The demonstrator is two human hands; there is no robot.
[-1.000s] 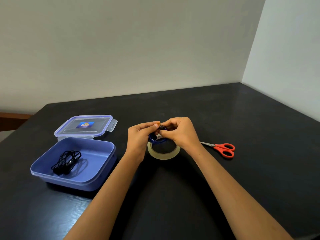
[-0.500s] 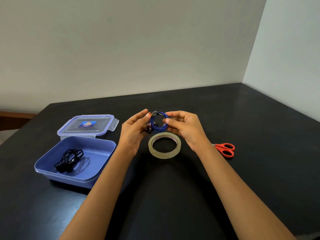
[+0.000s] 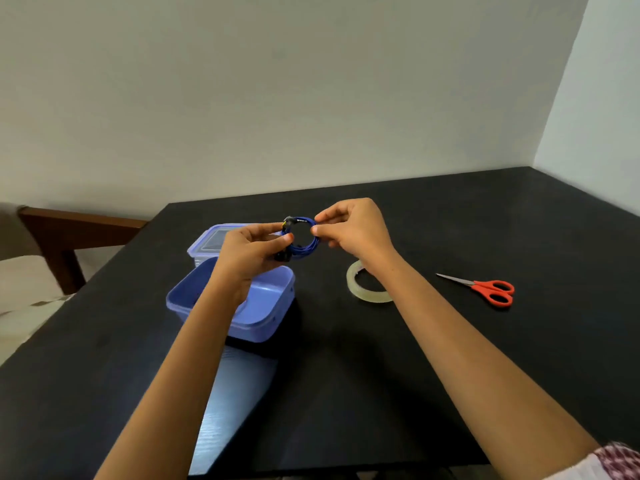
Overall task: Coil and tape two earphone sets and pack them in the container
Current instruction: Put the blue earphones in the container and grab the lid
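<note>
A coiled blue earphone set (image 3: 306, 242) hangs in the air between both hands, above the far right corner of the blue container (image 3: 266, 317). My left hand (image 3: 247, 252) pinches the coil's left side, where its dark earbuds hang. My right hand (image 3: 353, 226) pinches the coil's right side with thumb and forefinger. My left forearm covers most of the container's inside, so the black earphone set is hidden. The roll of clear tape (image 3: 363, 289) lies on the table under my right wrist.
The container's clear lid (image 3: 211, 240) lies just behind it. Red-handled scissors (image 3: 485, 289) lie to the right of the tape. The black table (image 3: 346, 358) meets walls at the back and right. A wooden chair (image 3: 65, 233) stands off the left edge.
Both hands have lifted the blue coil off the tape roll and carried it left, over the container's far corner. The view has turned left as well.
</note>
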